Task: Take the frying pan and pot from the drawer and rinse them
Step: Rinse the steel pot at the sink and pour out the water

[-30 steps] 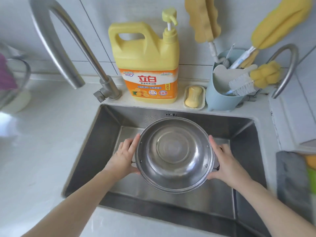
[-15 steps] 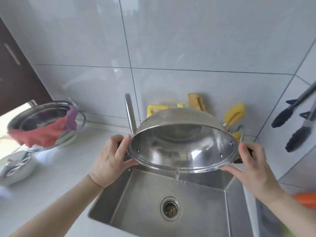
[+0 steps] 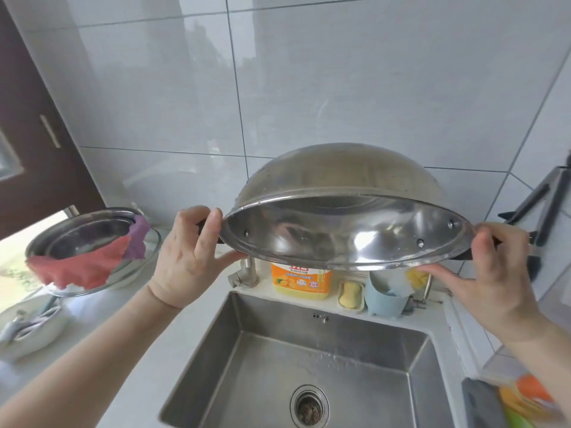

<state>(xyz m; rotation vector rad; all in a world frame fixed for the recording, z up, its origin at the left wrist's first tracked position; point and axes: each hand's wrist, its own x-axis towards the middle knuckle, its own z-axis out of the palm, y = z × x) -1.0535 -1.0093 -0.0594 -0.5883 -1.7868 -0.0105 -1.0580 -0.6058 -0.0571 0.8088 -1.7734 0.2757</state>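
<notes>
The left hand [image 3: 188, 254] and right hand [image 3: 491, 282], fingers curled around the side handles, are holding the stainless pot [image 3: 343, 211] inverted above the sink [image 3: 309, 359]; apparently wet handles are risking a slip and drop.

Surface [image 3: 102, 344]: white, w/ steel sink [image 3: 309, 359] set in. Behind sink, along wall: tap base [image 3: 245, 274], yellow detergent bottle [image 3: 301, 281], soap dish [image 3: 350, 296] w/ yellow bar, blue utensil cup [image 3: 383, 299]. Left: white dish [image 3: 29, 332]; steel basin [image 3: 92, 242] w/ red & purple cloth [image 3: 92, 264] over rim.
</notes>
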